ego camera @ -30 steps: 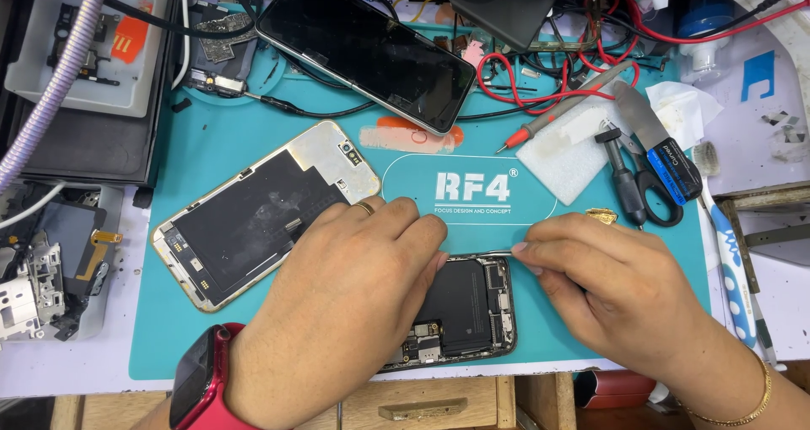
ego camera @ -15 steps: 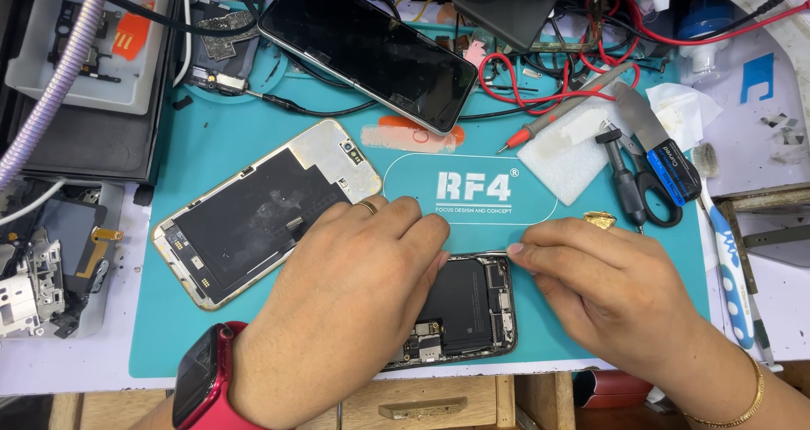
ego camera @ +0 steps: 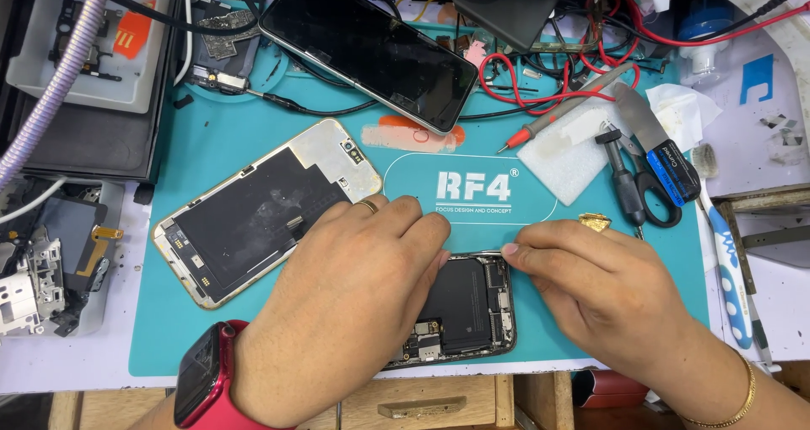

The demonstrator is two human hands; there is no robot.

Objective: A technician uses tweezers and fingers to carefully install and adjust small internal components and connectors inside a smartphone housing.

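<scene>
At the far left a small grey metal assembly [ego camera: 29,291] sits off the mat, and the detached display panel [ego camera: 268,210] lies face down on the teal work mat [ego camera: 219,143], well apart from the work itself. The opened phone body [ego camera: 464,308] rests near the mat's front edge, its dark battery and circuit parts exposed.

The left hand [ego camera: 346,312] is laid flat over the left part of that body, fingers bent and close together, fingertips pressed at the upper edge of the frame; nothing is seen gripped in it. The right hand [ego camera: 603,291] is curled with its fingertips pinched at the body's top right corner — whether a thin pick or part is held there cannot be told.

For this step to go well, the body is best kept pinned flat by the left palm while the right fingertips are worked gently along the frame edge — small, even pressure, with the exposed connectors and flex cables left untouched.

Much is hidden: the left half of the phone body is covered by the hand, and the contact point at the corner is masked by the fingers. Further right, the scissors [ego camera: 629,189] and blue-handled scraper [ego camera: 662,151] lie unused, and the toothbrush [ego camera: 730,278] is partly cut off by the mat's edge.
</scene>
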